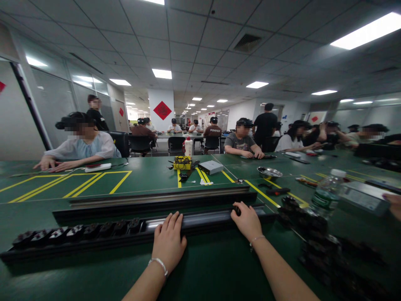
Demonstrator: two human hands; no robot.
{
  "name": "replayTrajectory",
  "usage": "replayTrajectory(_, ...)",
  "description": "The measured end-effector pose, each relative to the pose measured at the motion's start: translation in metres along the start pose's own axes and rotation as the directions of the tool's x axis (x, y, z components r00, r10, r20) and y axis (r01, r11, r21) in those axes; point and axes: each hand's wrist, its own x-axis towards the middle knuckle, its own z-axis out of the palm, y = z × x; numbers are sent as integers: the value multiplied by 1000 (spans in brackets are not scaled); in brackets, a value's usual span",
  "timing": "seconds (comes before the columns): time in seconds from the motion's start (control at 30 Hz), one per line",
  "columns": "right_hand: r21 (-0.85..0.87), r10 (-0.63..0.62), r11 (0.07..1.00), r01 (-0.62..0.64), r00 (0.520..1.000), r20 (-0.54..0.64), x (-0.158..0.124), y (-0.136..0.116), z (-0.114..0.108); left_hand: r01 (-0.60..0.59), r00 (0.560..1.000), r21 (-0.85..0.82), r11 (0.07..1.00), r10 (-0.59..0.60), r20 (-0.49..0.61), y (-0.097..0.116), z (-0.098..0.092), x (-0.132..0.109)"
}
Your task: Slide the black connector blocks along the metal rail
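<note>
Reaching in from near side w/ both forearms (286, 276), slanting L one right & R one left. Resting L hand (171, 238) palm down across near blk rail (205, 220), just right of row of blk parts (90, 230); not gripping w/ it, just laid flat w/ fingers out, side by side, pointing far, & w/ thumb off to right. Gripping small blk part (237, 210) w/ R hand (249, 223), w/ fingers curled, over right half of same rail. Wearing silver bangle (158, 263) on L wrist, thin bracelet (257, 239) on R. Can see 2nd rail (156, 201) just beyond, approx parallel, on green table (119, 276); also heap of blk pcs (332, 255) near right. Can read "PUMPKIN" on back of brn shirt (215, 130), far ctr. Can't read green label (323, 200) on clear btl (333, 179) to right, too blurry, nor marks on white btl (188, 148) w/ red top, far side. Can't make out writing on red diamond sign (162, 110) on far pillar (156, 95), too small.
</note>
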Motion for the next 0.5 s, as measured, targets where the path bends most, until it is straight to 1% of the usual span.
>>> replayTrajectory(0.13,2,3,1000,-3,1000,1,0,1,1,2,1000,8,1000,-2,10,0,0,0)
replayTrajectory(0.33,4,10,1000,-11,1000,25,0,-3,-4,6,1000,2,1000,-6,16,1,-1,0)
replayTrajectory(0.5,1,36,999,-36,999,30,0,-6,-7,15,999,-3,1000,-14,41,2,-4,0)
